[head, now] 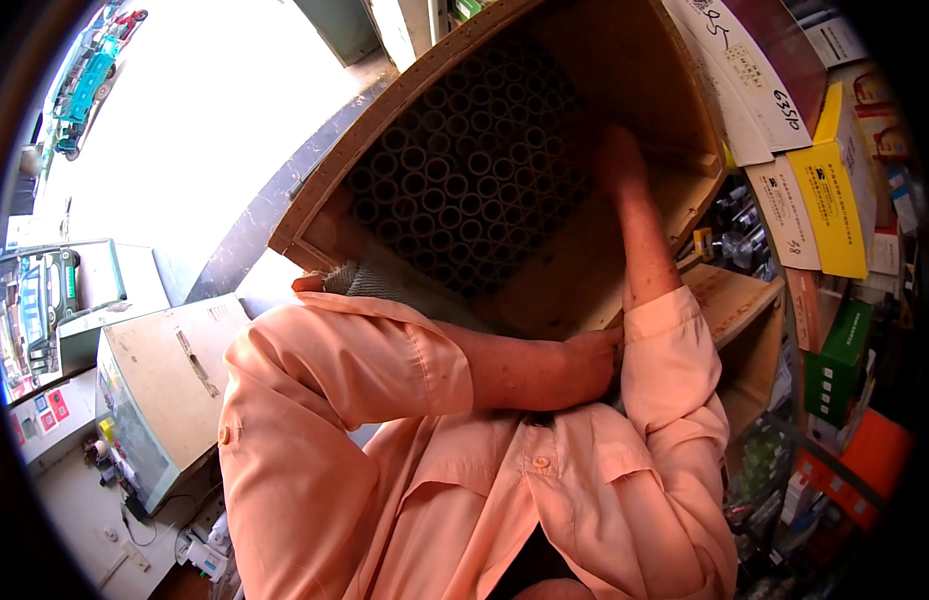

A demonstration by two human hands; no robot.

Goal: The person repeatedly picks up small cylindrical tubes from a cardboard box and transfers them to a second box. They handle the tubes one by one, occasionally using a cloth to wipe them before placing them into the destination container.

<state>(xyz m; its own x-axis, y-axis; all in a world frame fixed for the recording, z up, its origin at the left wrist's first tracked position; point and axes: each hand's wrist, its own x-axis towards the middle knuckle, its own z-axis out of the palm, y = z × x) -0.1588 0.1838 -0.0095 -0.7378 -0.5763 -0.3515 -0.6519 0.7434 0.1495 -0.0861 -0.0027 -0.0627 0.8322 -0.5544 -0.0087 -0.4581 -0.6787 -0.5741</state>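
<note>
Several rows of round tubes (464, 180), seen end-on, are packed inside a deep wooden box (678, 82) in front of me. My right hand (611, 154) reaches into the box beside the right edge of the tubes. Dark shadow hides its fingers, so whether it grips anything is unclear. Across my body, my left hand (593, 365) is bent with curled fingers at the near edge of the box, close to my right sleeve. Its fingertips are partly hidden, and what they touch cannot be made out. A grey-green cloth (434, 294) lies along the box's near left side.
Product boxes, including a yellow carton (832, 206) and a green box (838, 364), crowd the right. A wooden shelf (734, 296) adjoins the box. At left stands a display case (176, 352); beyond it, a bright outdoor area holds a teal cargo vehicle (82, 86).
</note>
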